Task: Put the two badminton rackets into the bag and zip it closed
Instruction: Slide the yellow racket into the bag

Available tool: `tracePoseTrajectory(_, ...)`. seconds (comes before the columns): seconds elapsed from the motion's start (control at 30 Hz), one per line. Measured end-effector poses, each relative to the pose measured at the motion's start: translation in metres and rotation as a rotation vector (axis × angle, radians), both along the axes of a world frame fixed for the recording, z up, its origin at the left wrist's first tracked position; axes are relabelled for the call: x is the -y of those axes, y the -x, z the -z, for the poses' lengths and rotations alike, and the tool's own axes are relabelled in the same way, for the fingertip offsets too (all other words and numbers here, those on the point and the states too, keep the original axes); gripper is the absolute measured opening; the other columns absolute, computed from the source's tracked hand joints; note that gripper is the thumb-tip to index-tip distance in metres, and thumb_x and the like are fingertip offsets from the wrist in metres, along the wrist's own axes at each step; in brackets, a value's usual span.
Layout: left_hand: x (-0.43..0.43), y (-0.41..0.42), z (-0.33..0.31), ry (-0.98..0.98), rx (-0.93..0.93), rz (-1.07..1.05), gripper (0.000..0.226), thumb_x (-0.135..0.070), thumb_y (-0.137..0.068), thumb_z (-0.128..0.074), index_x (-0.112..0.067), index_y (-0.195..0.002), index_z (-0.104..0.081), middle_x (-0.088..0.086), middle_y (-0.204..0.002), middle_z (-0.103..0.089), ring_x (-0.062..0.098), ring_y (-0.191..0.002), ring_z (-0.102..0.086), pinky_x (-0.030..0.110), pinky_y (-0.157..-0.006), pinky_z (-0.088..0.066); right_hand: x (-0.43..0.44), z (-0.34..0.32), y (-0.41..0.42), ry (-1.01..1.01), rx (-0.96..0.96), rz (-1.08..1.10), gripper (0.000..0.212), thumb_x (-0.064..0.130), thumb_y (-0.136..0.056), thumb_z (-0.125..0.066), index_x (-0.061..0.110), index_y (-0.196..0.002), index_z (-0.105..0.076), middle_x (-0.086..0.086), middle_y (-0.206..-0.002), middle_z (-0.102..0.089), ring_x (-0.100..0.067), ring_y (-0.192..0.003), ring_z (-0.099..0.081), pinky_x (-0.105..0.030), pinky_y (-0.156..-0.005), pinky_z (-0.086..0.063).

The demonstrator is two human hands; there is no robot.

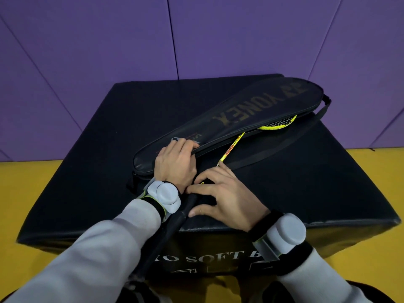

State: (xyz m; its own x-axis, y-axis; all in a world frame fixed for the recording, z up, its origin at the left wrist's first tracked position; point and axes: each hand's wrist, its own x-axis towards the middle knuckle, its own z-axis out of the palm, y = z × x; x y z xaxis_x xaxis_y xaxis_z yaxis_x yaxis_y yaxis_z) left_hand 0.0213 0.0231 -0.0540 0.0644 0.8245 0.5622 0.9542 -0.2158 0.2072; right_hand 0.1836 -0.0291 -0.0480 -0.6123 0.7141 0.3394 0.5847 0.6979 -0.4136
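A long black racket bag (251, 108) with gold lettering lies diagonally on the black soft box (317, 182). A yellow racket sticks out of its open right side: part of the strung head (277, 125) shows under the bag's edge, and the yellow shaft (231, 148) runs down toward me. Its black handle (175, 224) reaches past the box's front edge. My left hand (175, 165) grips the bag's near edge close to its narrow end. My right hand (227, 195) rests on the handle, fingers curled around it. I can see only one racket.
The bag's black shoulder strap (284, 145) lies loose on the box to the right of the racket. Yellow floor (389, 171) lies on both sides of the box, and purple padded panels (196, 36) stand behind. Both of my wrists carry grey devices.
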Motion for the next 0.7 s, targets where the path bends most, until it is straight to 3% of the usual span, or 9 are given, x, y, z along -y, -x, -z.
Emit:
tracePoseTrajectory(0.2, 0.000, 0.000, -0.001, 0.021, 0.001, -0.001, 0.022, -0.011, -0.080, -0.066, -0.018, -0.101, -0.067, -0.004, -0.090, -0.065, 0.022, -0.087, -0.061, 0.039, -0.074, -0.052, -0.009, 0.001, -0.003, 0.009, 0.002, -0.020, 0.052, 0.063, -0.080, -0.059, 0.029, -0.118, -0.071, 0.007, -0.110, -0.060, -0.012, -0.113, -0.052, -0.048, -0.119, -0.021)
tracePoseTrajectory(0.4, 0.000, 0.001, -0.001, 0.014, 0.001, 0.008, 0.023, -0.010, -0.078, -0.066, -0.017, -0.100, -0.067, -0.004, -0.089, -0.065, 0.022, -0.087, -0.062, 0.039, -0.073, -0.052, -0.016, 0.002, -0.007, 0.011, -0.031, -0.011, 0.051, 0.061, -0.079, -0.061, 0.028, -0.117, -0.072, 0.006, -0.108, -0.060, -0.013, -0.109, -0.054, -0.036, -0.120, -0.016)
tracePoseTrajectory(0.57, 0.003, 0.002, -0.003, 0.047, 0.017, 0.015, 0.025, -0.009, -0.080, -0.065, -0.019, -0.103, -0.067, -0.006, -0.093, -0.065, 0.020, -0.092, -0.061, 0.036, -0.069, -0.049, -0.030, 0.003, -0.016, -0.004, -0.020, 0.001, 0.050, 0.059, -0.082, -0.061, 0.025, -0.117, -0.072, 0.003, -0.109, -0.060, -0.011, -0.105, -0.053, -0.046, -0.116, -0.026)
tracePoseTrajectory(0.7, 0.004, 0.001, -0.007, 0.113, 0.056, 0.004, 0.025, -0.014, -0.086, -0.060, -0.023, -0.109, -0.066, -0.010, -0.101, -0.063, 0.015, -0.102, -0.056, 0.035, -0.066, -0.047, -0.035, 0.003, -0.020, 0.035, -0.027, 0.023, 0.053, 0.058, -0.082, -0.058, 0.023, -0.120, -0.070, 0.000, -0.116, -0.061, -0.014, -0.114, -0.055, -0.036, -0.121, -0.018)
